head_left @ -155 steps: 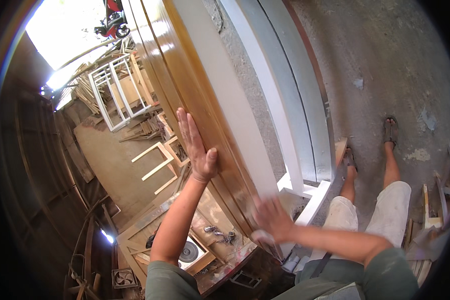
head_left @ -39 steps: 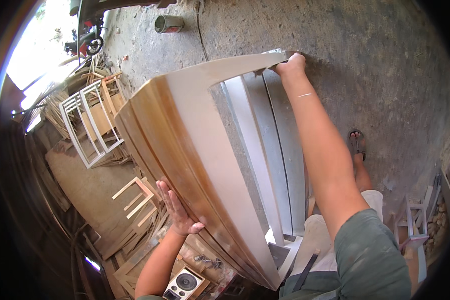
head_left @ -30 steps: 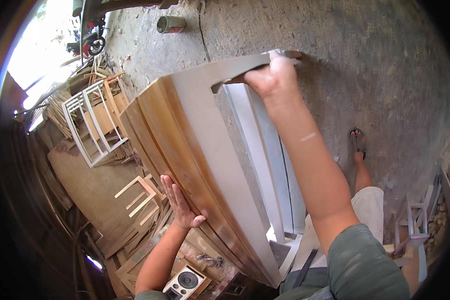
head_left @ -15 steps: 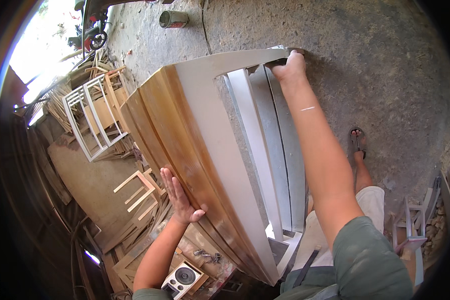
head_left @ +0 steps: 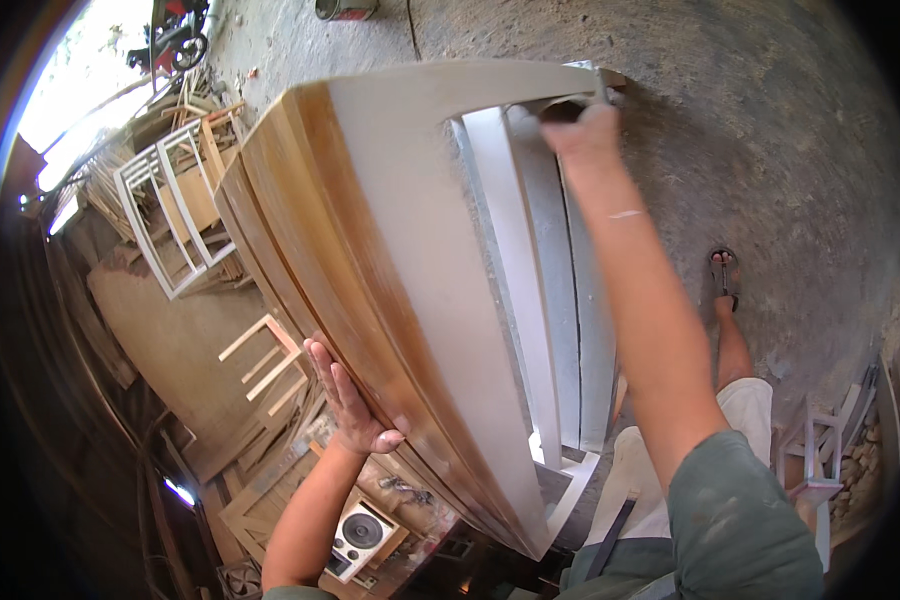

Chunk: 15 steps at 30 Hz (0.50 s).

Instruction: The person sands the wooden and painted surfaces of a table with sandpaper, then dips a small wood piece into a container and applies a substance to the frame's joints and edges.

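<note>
A cabinet-like piece of furniture (head_left: 410, 200) lies tilted across the middle, with a white-painted side and frame. Its stepped brown wooden top (head_left: 320, 210) faces left. My left hand (head_left: 355, 408) rests against the lower left edge of that brown wood, palm on it and fingers stretched out. At the far right corner of the white frame, my right hand (head_left: 585, 130) is closed round the frame's end, thumb up over it. That hand is blurred by motion, and its fingers are partly hidden. Inside the frame opening runs a white rail (head_left: 510, 240) beside grey-white panels (head_left: 560, 290).
Left of the cabinet are a white slatted frame (head_left: 175, 205), a small bare-wood frame (head_left: 270, 365) and scrap wood. A speaker (head_left: 362, 531) sits low down. A metal can (head_left: 345, 9) stands on the concrete floor (head_left: 750, 130). My sandalled foot (head_left: 723, 272) is at right.
The cabinet's far end has shifted up in the picture, and its brown top and white side look broader. The right hand has stayed at the corner; the left hand remains on the wood.
</note>
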Each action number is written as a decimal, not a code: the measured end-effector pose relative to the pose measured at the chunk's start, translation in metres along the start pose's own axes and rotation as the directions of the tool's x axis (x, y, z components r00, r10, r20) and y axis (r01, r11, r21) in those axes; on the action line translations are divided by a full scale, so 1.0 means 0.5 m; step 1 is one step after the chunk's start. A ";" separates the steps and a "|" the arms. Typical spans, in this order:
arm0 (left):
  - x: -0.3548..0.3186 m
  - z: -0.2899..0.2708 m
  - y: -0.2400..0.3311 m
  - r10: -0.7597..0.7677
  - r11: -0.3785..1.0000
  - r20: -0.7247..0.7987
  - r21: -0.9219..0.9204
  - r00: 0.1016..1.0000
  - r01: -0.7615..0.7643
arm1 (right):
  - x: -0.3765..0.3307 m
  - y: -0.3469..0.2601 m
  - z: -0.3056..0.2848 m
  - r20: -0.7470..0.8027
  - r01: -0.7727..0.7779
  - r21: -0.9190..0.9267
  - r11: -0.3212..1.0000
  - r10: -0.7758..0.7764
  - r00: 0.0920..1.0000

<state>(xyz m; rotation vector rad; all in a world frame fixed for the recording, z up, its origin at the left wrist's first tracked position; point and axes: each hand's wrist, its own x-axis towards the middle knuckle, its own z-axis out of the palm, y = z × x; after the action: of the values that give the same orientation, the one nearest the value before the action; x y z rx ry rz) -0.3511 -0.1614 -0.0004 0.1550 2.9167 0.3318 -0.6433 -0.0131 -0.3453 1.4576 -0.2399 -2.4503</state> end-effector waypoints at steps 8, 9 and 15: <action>0.020 0.004 0.005 0.017 1.000 0.005 0.012 1.000 -0.017 | 0.034 -0.016 0.020 0.034 0.131 -0.162 0.978 -0.127 0.991; 0.025 0.010 0.004 0.015 1.000 0.009 0.013 1.000 -0.015 | 0.029 -0.022 0.023 0.015 0.103 -0.200 0.974 -0.102 0.995; 0.028 0.001 0.021 0.001 0.999 -0.008 0.052 1.000 0.000 | -0.050 -0.033 0.091 -0.126 0.078 -0.063 0.995 -0.085 0.988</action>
<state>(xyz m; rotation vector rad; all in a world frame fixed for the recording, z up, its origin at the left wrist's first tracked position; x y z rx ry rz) -0.3638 -0.1494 -0.0011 0.1627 2.9351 0.2576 -0.6746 0.0103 -0.3072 1.6226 -0.0828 -2.3919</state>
